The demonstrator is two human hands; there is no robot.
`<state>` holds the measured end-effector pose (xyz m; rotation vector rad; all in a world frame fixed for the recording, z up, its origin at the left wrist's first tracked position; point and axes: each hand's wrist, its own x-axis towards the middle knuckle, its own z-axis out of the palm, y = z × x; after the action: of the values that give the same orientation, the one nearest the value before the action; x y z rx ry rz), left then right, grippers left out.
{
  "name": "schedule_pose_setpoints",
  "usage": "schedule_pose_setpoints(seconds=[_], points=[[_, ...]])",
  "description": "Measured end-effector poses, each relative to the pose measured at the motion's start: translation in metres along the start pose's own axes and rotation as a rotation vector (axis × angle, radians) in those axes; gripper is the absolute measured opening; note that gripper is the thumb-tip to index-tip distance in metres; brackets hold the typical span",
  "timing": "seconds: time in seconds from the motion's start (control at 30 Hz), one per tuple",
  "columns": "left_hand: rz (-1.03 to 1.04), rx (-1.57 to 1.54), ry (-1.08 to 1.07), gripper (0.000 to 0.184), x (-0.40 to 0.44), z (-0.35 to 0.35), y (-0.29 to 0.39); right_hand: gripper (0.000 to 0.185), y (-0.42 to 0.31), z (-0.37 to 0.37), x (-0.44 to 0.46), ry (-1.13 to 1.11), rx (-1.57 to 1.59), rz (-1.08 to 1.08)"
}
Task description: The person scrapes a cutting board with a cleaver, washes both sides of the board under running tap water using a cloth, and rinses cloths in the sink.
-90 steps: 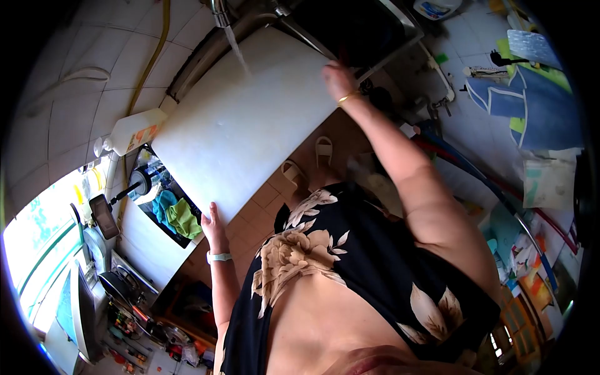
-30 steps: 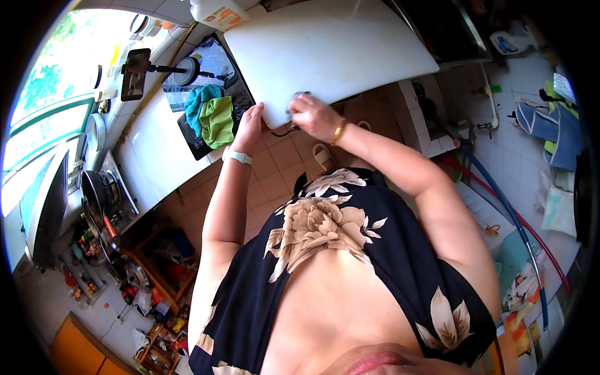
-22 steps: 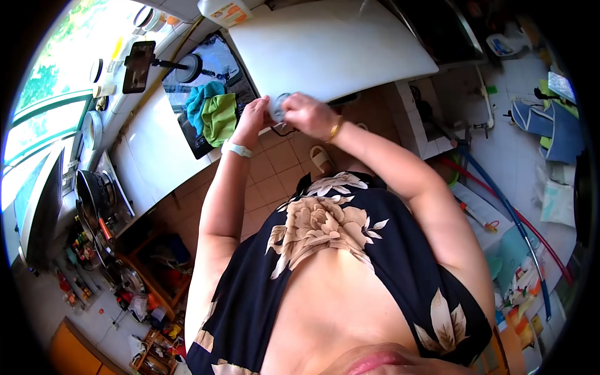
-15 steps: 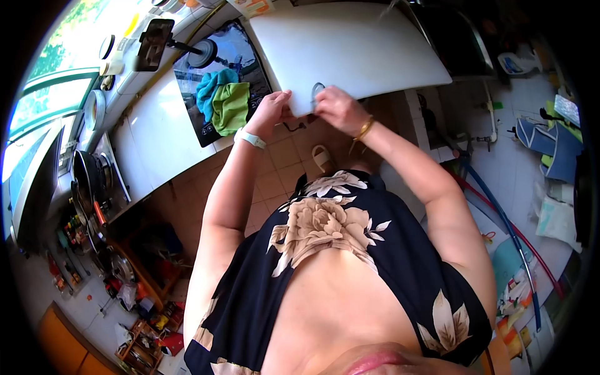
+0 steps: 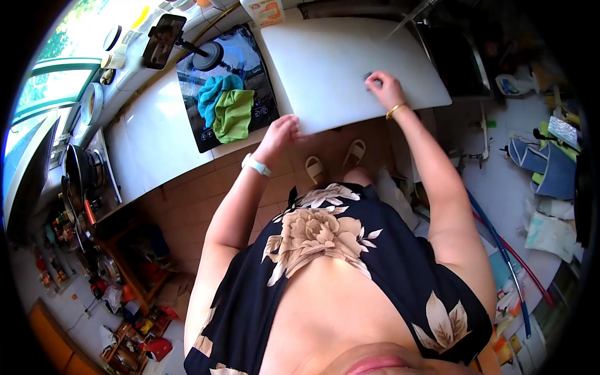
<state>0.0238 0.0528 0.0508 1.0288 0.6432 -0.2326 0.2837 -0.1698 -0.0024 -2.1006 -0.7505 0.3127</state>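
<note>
White rectangular board: my right hand, pinching small grey item, shifted from near-left corner toward right edge, work following; left hand grip unclear.

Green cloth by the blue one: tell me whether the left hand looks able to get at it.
Probably yes: the left hand is close by, at the corner of the white board, and nothing visible stands between it and the green cloth.

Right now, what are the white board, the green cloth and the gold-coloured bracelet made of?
White board: probably plastic, smooth, with no wood grain showing. Green cloth: matte fabric, in soft folds; which fibre, I can't tell. Bracelet: likely metal, with a shiny gleam.
</note>
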Motion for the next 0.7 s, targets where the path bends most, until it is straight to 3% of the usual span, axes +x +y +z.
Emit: schedule_pose_setpoints(seconds=[0.03,0.1,0.23,0.27,0.3,0.37,0.4,0.47,0.53,0.67,0.7], points=[[0.024,0.063,0.031,0.034,-0.004,0.006,-0.002,0.014,0.027,-0.010,0.021,0.032,-0.029,0.039],[0.106,0.114,0.033,0.043,-0.008,0.017,-0.007,0.015,0.091,-0.021,0.077,0.092,0.207,0.311],[0.194,0.138,0.141,0.053,-0.007,0.026,-0.019,0.018,0.139,-0.032,0.180,0.354,0.625,0.361],[0.204,0.116,0.171,0.052,-0.009,0.031,-0.018,0.023,0.132,-0.028,0.197,0.352,0.860,0.398],[0.210,0.091,0.198,0.052,-0.011,0.035,-0.017,0.023,0.127,-0.018,0.204,0.324,0.864,0.398],[0.215,0.077,0.240,0.051,-0.005,0.037,-0.024,0.027,0.113,-0.004,0.210,0.270,0.274,0.303],[0.211,0.071,0.260,0.050,-0.007,0.040,-0.027,0.028,0.114,0.013,0.208,0.105,0.075,0.254],[0.222,0.048,0.310,0.048,-0.010,0.049,-0.024,0.030,0.093,0.045,0.179,-0.010,-0.228,-0.078],[0.242,0.019,0.367,0.046,-0.010,0.056,-0.021,0.029,0.041,0.058,0.146,-0.075,-0.037,-0.281],[0.258,-0.036,0.438,0.039,-0.005,0.060,-0.029,0.018,-0.085,0.063,0.071,-0.472,0.084,-0.577],[0.241,-0.001,0.462,0.037,-0.004,0.060,-0.031,0.014,-0.105,0.066,0.058,-0.462,0.075,-0.749]])
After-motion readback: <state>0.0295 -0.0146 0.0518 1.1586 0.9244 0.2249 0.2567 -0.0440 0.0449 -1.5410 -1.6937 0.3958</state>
